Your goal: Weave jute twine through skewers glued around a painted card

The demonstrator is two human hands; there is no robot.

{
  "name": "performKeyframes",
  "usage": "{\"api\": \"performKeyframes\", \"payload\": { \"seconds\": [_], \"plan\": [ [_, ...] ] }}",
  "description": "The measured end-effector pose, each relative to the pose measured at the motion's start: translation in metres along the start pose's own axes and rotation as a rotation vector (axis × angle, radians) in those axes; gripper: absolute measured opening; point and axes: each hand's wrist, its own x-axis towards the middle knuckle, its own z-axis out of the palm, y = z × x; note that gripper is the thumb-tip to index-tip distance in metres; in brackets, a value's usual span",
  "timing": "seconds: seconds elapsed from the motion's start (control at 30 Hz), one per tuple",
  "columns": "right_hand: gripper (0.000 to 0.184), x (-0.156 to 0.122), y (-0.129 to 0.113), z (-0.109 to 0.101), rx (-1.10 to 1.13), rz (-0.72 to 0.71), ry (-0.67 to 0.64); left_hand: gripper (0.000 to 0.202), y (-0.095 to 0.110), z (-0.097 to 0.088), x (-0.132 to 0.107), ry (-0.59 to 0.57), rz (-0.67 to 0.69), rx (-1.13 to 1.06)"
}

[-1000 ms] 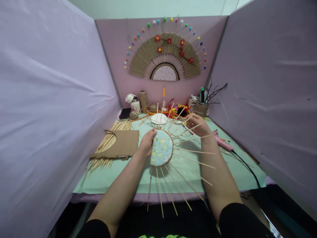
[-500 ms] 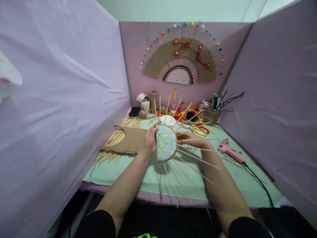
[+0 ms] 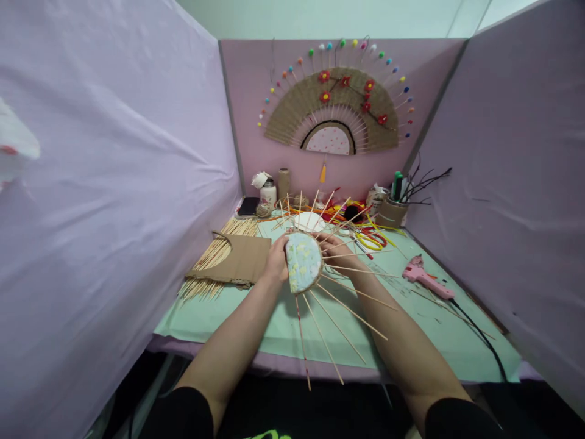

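A half-round fan base (image 3: 303,263), covered in pale blue floral cloth with a brown rim, is held up over the table. Several thin bamboo sticks (image 3: 351,302) fan out from its curved edge; the lowest has reddish marks. My left hand (image 3: 277,259) grips the straight edge, its thumb on the front and the other fingers hidden behind. Among the sticks at the upper right of the curved rim is my right hand (image 3: 336,249), with its fingers curled against the rim and partly hidden by the sticks and base.
Cut cardboard (image 3: 244,259) lies over bamboo sticks (image 3: 205,286) at left. A pink glue gun (image 3: 429,280) with a cord rests at right. Behind are a white disc (image 3: 309,221), scissors (image 3: 372,241), coloured pipe cleaners and a phone (image 3: 248,206). A finished fan (image 3: 297,116) hangs on the back panel.
The fan base has tilted and turned slightly clockwise, its sticks swinging with it. My right hand has moved left and up, closer along the curved rim. My left hand keeps its grip.
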Motion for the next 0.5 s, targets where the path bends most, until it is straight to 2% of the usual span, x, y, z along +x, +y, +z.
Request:
{"api": "performKeyframes", "payload": {
  "seconds": [0.13,0.23,0.5],
  "plan": [
    [0.032,0.007,0.008,-0.003,-0.016,-0.049,0.049,0.02,-0.002,-0.001,0.0,-0.047,-0.204,0.02],
    [0.032,0.008,0.007,-0.005,-0.03,-0.062,0.054,0.023,-0.001,0.0,-0.004,-0.071,-0.27,0.053],
    [0.029,-0.002,-0.004,-0.006,-0.099,-0.067,0.017,0.038,0.003,0.006,-0.014,-0.135,-0.107,0.089]
  ]
}}
